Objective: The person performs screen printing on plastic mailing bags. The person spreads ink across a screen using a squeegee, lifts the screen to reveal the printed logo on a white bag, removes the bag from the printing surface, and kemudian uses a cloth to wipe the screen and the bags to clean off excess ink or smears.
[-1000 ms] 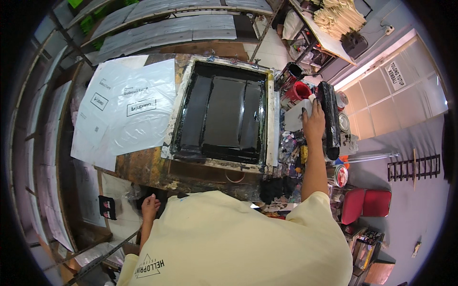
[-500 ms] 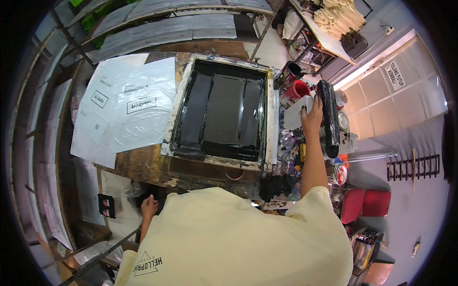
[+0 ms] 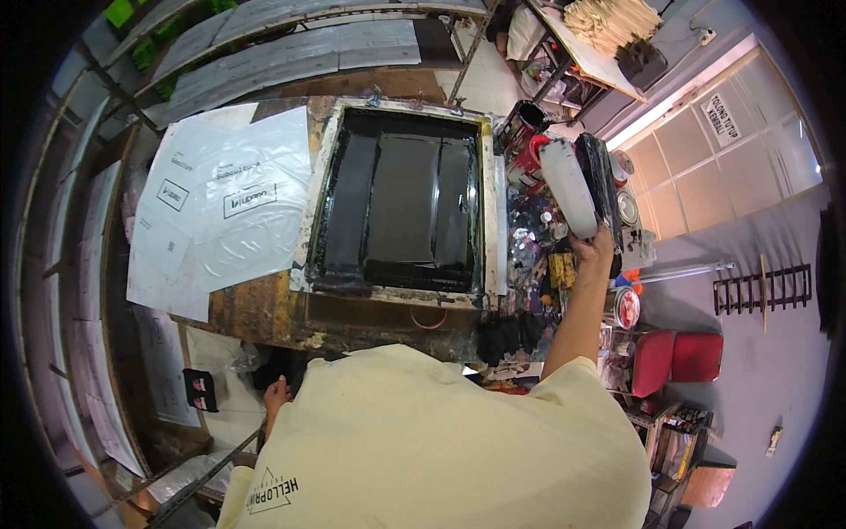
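My right hand (image 3: 592, 249) is closed on the near end of a long white plastic container (image 3: 567, 187), which is tilted over the cluttered bench side. Just right of the container lies a black plastic-wrapped bundle (image 3: 597, 181). A red can (image 3: 526, 167) and a dark ink-stained can (image 3: 523, 122) stand behind it on the left. My left hand (image 3: 278, 394) hangs low beside my body, its fingers loosely bent and nothing visible in it. In front of me a screen-printing frame (image 3: 304, 238) lies flat, its mesh smeared with wet black ink.
Printed white plastic sheets (image 3: 238, 189) lie left of the frame on a stained wooden table (image 3: 247, 304). Black rags (image 3: 511, 335) are bunched at the bench's near right. Racks with sheets (image 3: 97, 309) line the left, and a red chair (image 3: 652, 361) stands right.
My right hand has shifted toward me, from the top of the white container to its near end. The container now shows its long side and stands more tilted. My left hand stays low.
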A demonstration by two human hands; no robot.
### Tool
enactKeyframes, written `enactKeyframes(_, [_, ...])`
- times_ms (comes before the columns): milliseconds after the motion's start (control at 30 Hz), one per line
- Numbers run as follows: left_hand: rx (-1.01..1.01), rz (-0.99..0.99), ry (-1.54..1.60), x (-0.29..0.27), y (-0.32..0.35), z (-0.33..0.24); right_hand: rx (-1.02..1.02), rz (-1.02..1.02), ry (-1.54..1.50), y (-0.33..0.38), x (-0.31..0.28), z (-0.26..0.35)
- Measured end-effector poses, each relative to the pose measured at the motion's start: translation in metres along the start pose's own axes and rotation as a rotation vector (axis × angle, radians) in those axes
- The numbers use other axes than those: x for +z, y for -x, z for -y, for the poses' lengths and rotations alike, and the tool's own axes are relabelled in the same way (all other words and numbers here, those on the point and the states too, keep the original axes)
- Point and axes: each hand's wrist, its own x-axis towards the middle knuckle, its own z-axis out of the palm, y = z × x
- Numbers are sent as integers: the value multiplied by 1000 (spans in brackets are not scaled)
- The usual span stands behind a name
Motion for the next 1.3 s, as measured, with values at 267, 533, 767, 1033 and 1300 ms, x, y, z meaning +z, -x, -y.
enactKeyframes(267, [57, 90, -31, -6, -22, 17, 161, -149, -426, 15, 18, 1])
enactKeyframes(533, [40, -6, -128, 4, -4, -10, -871, -218, 1048, 30, 77, 40])
enactKeyframes(767, [44, 55, 79, 10, -3, -8, -1116, -47, 1360, 32, 102, -17])
enactKeyframes(1033, [91, -16, 391, -6, 1, -51, -975, -210, 1401, 9, 88, 4])
enactKeyframes(1300, [492, -126, 127, -40, -23, -132, -844, -133, 1229, 51, 157, 45])
